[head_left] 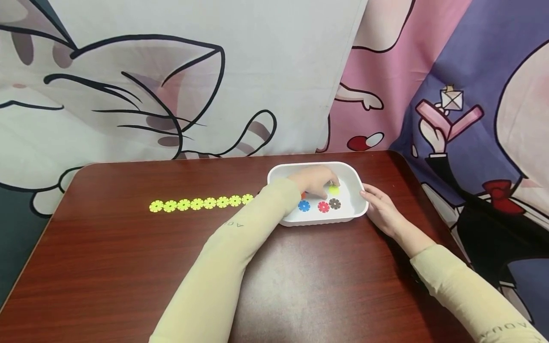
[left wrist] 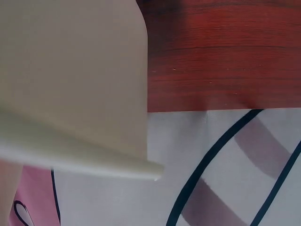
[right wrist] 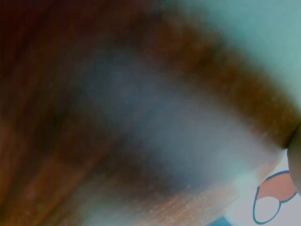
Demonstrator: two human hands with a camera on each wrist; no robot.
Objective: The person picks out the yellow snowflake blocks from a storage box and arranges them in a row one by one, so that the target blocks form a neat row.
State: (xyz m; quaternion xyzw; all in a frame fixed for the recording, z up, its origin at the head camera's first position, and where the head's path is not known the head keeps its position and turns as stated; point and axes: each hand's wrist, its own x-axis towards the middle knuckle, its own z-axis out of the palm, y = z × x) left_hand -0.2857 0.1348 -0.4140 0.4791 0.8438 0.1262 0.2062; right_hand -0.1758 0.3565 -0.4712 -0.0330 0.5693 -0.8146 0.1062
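Note:
In the head view a white plastic tray (head_left: 319, 221) holds several small notched discs, among them a blue disc (head_left: 304, 206), a red disc (head_left: 323, 206), a dark grey disc (head_left: 335, 204) and a yellow-green disc (head_left: 333, 190). My left hand (head_left: 315, 180) reaches down inside the tray, thumb and forefinger apart, with the yellow-green disc right at their tips. An orange-red piece (head_left: 303, 195) is mostly covered by that hand. At the tray's right end my right hand (head_left: 381, 209) grips the rim. Neither wrist view shows the discs; a sleeve (left wrist: 70, 84) fills much of the left one.
To the left of the tray, a straight row of several yellow notched discs (head_left: 197, 204) lies on the dark red wooden table (head_left: 128, 276). The left sleeve (head_left: 231, 247) covers the row's right end. Behind the table hangs a printed cartoon cloth (head_left: 291, 71).

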